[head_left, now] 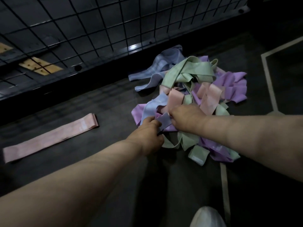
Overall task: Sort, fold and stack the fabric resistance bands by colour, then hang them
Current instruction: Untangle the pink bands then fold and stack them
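Observation:
A tangled pile of fabric bands [188, 89] in green, pink, purple and blue lies on the dark floor at centre right. One pink band [49, 138] lies flat and straight on the floor to the left, apart from the pile. At the pile's near left edge, my left hand [147, 135] and my right hand [185, 117] both pinch the same blue band [162, 120], which runs up into the pile. Their fingertips are partly hidden by the fabric.
A black wire grid panel [82, 30] on a dark base runs across the back, just behind the pile. Pale lines [268, 82] mark the floor at the right. A white shoe tip [208, 217] shows at the bottom edge.

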Available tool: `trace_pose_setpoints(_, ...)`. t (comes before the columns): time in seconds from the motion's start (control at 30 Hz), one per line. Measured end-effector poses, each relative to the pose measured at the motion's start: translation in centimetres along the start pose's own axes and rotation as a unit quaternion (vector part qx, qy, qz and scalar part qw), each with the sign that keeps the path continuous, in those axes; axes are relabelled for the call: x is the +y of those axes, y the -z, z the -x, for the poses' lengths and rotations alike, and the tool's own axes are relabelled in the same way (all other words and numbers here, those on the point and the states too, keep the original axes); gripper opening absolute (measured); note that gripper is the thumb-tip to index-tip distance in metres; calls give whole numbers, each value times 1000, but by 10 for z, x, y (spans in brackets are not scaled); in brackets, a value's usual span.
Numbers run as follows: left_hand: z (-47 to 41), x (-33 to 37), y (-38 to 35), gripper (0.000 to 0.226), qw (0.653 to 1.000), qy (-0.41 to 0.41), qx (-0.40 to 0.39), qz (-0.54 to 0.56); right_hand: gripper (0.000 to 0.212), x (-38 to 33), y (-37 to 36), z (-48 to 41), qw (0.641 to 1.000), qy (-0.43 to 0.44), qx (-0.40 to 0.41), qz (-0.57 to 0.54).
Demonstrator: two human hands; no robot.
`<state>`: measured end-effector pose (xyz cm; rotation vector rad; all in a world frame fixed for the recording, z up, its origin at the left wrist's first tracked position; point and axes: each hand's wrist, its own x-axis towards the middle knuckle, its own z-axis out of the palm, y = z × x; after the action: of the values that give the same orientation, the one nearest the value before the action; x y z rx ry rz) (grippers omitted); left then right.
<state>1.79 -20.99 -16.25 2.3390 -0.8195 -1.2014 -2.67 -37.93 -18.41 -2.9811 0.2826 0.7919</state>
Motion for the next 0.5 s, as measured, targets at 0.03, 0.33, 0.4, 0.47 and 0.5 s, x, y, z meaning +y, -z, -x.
trace_pose_setpoints(0.03,1,-1,1,53,1000,0,7,12,24,4,1,0,1000,-6,13,-21)
trace_pose_setpoints(0.33,9,17,47,73,951,-121,129,254,22,-8,136,37,874,16,83,-479)
trace_pose_setpoints(0.4,15,27,68,77,937,-140,105,303,17,-21,171,51,834,63,56,-545)
trace_pose_setpoints(0.47,20,35,87,61,918,-146,75,361,16,-28,198,56,793,95,68,-598)
trace_pose_setpoints(0.5,24,36,94,52,903,-145,57,399,18,-29,208,56,769,104,85,-625)
